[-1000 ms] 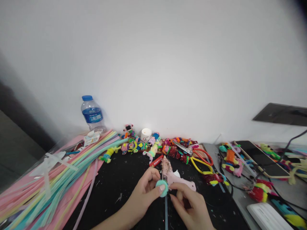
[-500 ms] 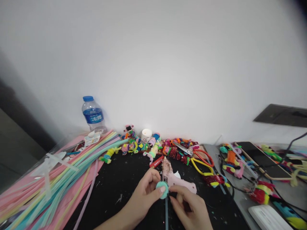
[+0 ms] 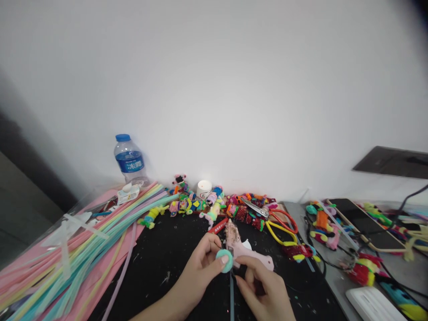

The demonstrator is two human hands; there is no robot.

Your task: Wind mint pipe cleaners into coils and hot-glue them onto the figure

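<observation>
A mint-green disc (image 3: 224, 261), round with no evident long axis and fuzzy-looking, is pinched between the thumb and fingers of the left hand (image 3: 204, 267) above a black work surface (image 3: 174, 254), its flat face turned toward the viewer. The right hand (image 3: 264, 285) is beside it, thumb and forefinger narrowly parted, though whether they grip anything I cannot tell. Just beyond lies a smooth pink glue gun (image 3: 249, 255), stained nozzle pointing toward the wall (image 3: 214, 98), with a slim translucent glue stick (image 3: 232, 298) running back toward the person.
</observation>
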